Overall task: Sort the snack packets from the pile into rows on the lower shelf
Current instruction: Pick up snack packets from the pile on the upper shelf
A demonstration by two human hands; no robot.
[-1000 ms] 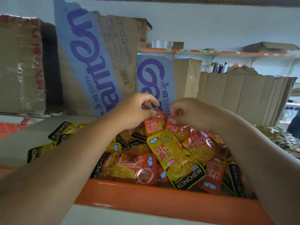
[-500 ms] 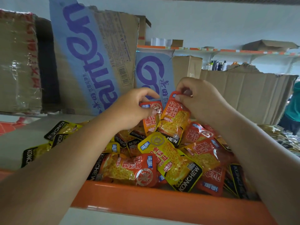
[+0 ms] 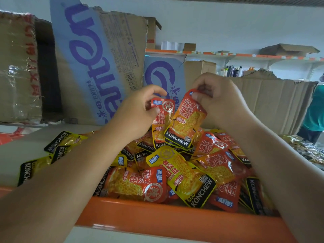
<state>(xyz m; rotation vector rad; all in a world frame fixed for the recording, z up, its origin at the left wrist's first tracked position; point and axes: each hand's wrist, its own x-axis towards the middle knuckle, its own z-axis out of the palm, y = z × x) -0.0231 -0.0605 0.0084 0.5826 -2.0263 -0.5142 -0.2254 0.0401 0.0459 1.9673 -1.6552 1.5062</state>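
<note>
A pile of red and yellow snack packets lies on the shelf behind its orange front lip. My left hand pinches the top of a red packet held upright above the pile. My right hand pinches the top corner of a second red packet, which hangs tilted and overlaps the first. Several yellow packets lie flat in a loose line on the shelf at the left, partly hidden by my left forearm.
Cardboard boxes with blue print stand at the back of the shelf, and a taped box at the far left. Flattened cardboard leans at the right. A person in a teal top stands at the right edge.
Both hands have risen from the pile, each lifting a red packet. The two packets now hang higher and closer together than a second ago.
</note>
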